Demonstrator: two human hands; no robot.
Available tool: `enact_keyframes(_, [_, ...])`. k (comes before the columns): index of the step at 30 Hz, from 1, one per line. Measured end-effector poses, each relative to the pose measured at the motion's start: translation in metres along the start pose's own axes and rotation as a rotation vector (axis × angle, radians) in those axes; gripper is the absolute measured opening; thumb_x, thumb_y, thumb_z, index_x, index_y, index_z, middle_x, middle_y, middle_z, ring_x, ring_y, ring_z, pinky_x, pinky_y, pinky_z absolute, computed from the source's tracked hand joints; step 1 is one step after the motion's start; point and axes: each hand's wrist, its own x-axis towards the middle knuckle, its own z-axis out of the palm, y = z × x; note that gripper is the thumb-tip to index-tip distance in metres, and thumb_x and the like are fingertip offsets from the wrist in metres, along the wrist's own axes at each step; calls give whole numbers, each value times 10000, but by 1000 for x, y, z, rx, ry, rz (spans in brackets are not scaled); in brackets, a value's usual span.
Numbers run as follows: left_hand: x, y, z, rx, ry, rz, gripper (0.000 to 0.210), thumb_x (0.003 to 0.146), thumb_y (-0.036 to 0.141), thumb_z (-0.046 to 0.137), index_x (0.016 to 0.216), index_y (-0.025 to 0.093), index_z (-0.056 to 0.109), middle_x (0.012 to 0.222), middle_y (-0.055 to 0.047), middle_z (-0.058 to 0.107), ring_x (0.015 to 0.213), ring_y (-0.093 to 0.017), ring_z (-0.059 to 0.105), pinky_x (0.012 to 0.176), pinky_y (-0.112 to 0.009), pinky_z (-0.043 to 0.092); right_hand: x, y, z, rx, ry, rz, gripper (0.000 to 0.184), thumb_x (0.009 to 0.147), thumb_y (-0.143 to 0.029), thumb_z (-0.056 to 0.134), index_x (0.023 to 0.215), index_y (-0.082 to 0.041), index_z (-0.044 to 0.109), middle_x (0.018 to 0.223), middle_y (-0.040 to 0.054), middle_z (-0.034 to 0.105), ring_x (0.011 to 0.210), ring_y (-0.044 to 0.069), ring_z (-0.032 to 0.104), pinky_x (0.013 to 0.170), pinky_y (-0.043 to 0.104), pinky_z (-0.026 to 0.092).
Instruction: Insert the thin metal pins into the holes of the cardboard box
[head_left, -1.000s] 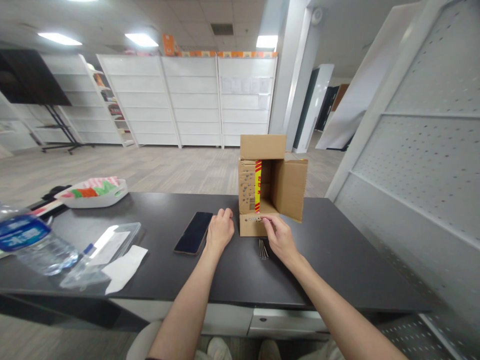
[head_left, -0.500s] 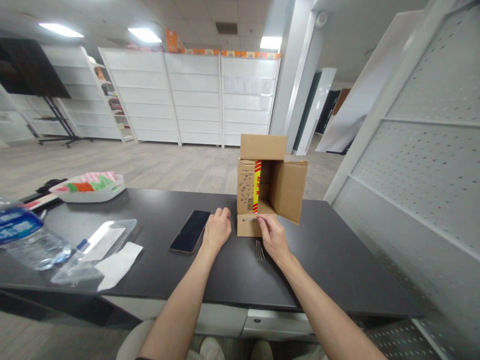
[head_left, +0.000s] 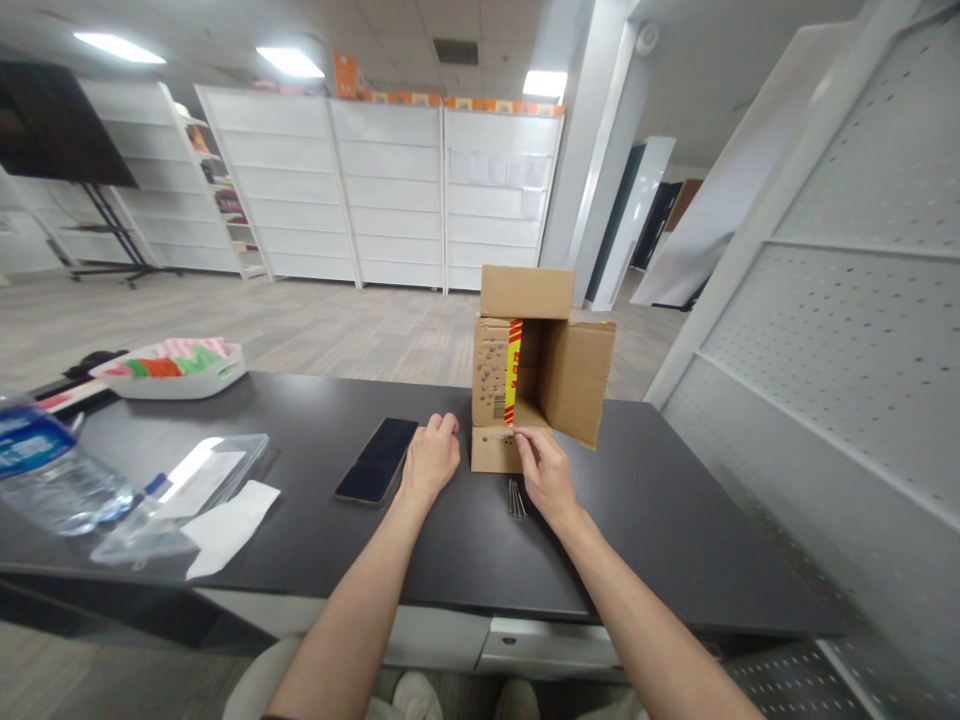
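Note:
A cardboard box [head_left: 497, 457] stands on the dark table with its open side towards me and its flaps spread. Small round metal heads dot its left flap, beside red-and-yellow tape [head_left: 514, 370]. My right hand [head_left: 545, 470] is closed in a pinch at the top edge of the lower front flap, on what looks like a thin nail, mostly hidden by the fingers. Several loose nails [head_left: 517, 499] lie just left of that hand. My left hand [head_left: 431, 455] rests on the table left of the box, fingers curled in, with nothing visible in it. It lies against the right edge of a phone [head_left: 377, 460].
On the left are a clear plastic case [head_left: 217, 475], a white paper piece [head_left: 234, 530], a water bottle [head_left: 52, 470] and a white basket [head_left: 180, 385] with coloured cloth-like contents. A perforated panel [head_left: 847, 350] rises along the table's right side.
The view has shifted very slightly. Both hands keep their places, the right still pinching at the lower flap, and the box and nails have not moved.

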Motion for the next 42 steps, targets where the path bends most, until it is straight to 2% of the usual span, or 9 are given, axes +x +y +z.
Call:
enact_keyframes(11, [1, -3, 4, 4, 2, 15, 201, 934, 138, 413, 1008, 216, 583, 1006, -63, 617, 879, -195, 619, 849, -326, 443, -1, 10, 3, -114, -55, -108, 219, 1023, -266, 474, 1073, -232, 685, 1043, 96, 714, 999, 246, 646, 903, 414, 513])
enact_keyframes(21, [1, -2, 3, -14, 8, 21, 199, 931, 134, 412, 1001, 209, 583, 1007, -64, 615, 875, -194, 618, 847, -322, 442, -1, 4, 2, -261, -81, -95, 240, 1035, -264, 445, 1031, -213, 680, 964, 93, 690, 913, 240, 629, 846, 374, 492])
enact_keyframes(42, [1, 0, -2, -10, -2, 14, 208, 930, 133, 409, 1018, 213, 581, 1017, -65, 611, 882, -193, 615, 850, -321, 443, 1, 6, 5, -409, -109, -113, 247, 1032, -215, 442, 1008, -224, 687, 970, 73, 707, 928, 228, 619, 807, 343, 424])
